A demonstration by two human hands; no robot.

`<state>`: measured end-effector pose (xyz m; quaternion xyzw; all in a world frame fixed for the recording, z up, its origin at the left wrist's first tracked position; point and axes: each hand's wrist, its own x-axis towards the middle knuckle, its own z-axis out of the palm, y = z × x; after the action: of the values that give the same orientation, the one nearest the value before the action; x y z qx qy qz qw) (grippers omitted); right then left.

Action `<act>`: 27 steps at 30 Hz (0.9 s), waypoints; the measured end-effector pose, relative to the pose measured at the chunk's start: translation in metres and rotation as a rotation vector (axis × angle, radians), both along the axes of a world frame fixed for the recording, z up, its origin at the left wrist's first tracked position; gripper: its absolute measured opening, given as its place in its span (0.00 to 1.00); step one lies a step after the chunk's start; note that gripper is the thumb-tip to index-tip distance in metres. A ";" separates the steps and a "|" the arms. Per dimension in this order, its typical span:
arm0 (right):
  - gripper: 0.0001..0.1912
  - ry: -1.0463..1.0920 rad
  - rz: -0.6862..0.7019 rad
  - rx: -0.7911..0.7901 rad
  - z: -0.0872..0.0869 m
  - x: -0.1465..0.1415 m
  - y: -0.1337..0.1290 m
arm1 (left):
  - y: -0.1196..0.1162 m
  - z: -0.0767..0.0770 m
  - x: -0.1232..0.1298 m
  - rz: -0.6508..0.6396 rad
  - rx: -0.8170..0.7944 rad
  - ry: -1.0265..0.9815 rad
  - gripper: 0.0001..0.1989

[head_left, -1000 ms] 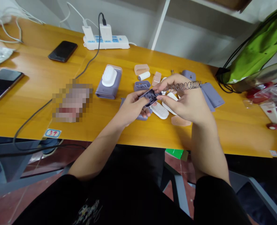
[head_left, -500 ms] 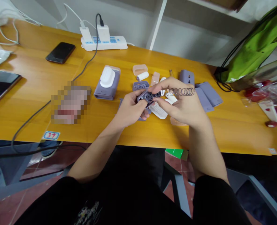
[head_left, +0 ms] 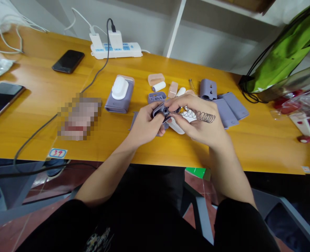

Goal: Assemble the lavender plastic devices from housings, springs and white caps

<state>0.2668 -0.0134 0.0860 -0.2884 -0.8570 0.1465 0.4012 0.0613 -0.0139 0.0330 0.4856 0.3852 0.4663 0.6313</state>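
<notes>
My left hand is closed around a small purple-grey plastic housing with a dark round socket facing my right hand. Between the thumb and fingers of my right hand is a coil spring; one end lies at the socket and the rest trails loosely over the hand. Under and behind the hands are white plastic parts, partly hidden. Just beyond them stand a purple tray-like part, a white cylinder and peach translucent caps.
Left of the hands stands a purple case with a white top. Flat purple panels and a purple box-shaped shell lie right. A power strip, a cable and two phones occupy the back and left. A green bag leans at right.
The free end of the spring has dropped and sags lower over my right hand. Both hands keep nearly the same place, with the spring end still at the housing.
</notes>
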 end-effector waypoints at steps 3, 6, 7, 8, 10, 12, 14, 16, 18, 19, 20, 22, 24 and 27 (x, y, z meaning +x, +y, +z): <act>0.07 -0.019 -0.019 -0.004 -0.002 0.000 -0.001 | 0.001 0.000 -0.001 -0.019 0.004 -0.005 0.12; 0.06 -0.029 -0.016 -0.001 -0.004 0.000 -0.001 | 0.001 -0.001 -0.001 -0.015 0.000 -0.008 0.13; 0.06 -0.026 -0.008 0.001 -0.005 0.000 -0.001 | 0.001 -0.002 -0.001 -0.006 -0.002 -0.009 0.13; 0.05 -0.025 -0.002 0.002 -0.005 0.000 0.000 | 0.001 -0.002 -0.001 0.001 -0.004 -0.008 0.13; 0.04 -0.040 -0.010 -0.001 -0.006 -0.001 0.000 | 0.001 -0.003 0.000 0.013 -0.004 -0.005 0.11; 0.05 -0.064 -0.028 -0.001 -0.007 -0.001 0.001 | 0.001 -0.004 0.000 0.027 0.002 -0.008 0.09; 0.05 -0.072 -0.036 0.002 -0.008 0.000 0.002 | 0.001 -0.005 0.001 0.033 0.010 -0.009 0.08; 0.06 -0.068 -0.034 0.012 -0.009 0.000 0.001 | 0.002 -0.005 0.002 0.039 0.024 0.000 0.10; 0.06 -0.070 -0.034 0.027 -0.010 -0.001 0.000 | 0.003 -0.006 0.003 0.056 0.040 0.014 0.12; 0.06 -0.070 -0.037 0.037 -0.010 -0.001 -0.001 | 0.003 -0.006 0.003 0.071 0.047 0.018 0.13; 0.06 -0.070 -0.043 0.045 -0.010 -0.001 -0.002 | 0.003 -0.006 0.003 0.086 0.052 0.020 0.12; 0.06 -0.056 -0.051 0.063 -0.011 -0.001 -0.004 | 0.004 -0.006 0.003 0.111 0.060 0.018 0.11; 0.07 -0.031 -0.049 0.094 -0.013 -0.001 -0.005 | 0.003 -0.007 0.003 0.117 0.080 0.010 0.11; 0.08 -0.004 -0.051 0.137 -0.018 -0.001 -0.004 | 0.003 -0.008 0.002 0.084 0.096 -0.009 0.13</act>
<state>0.2656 -0.0174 0.0682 -0.2822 -0.8583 0.0767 0.4216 0.0635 -0.0114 0.0252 0.4967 0.3793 0.5125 0.5889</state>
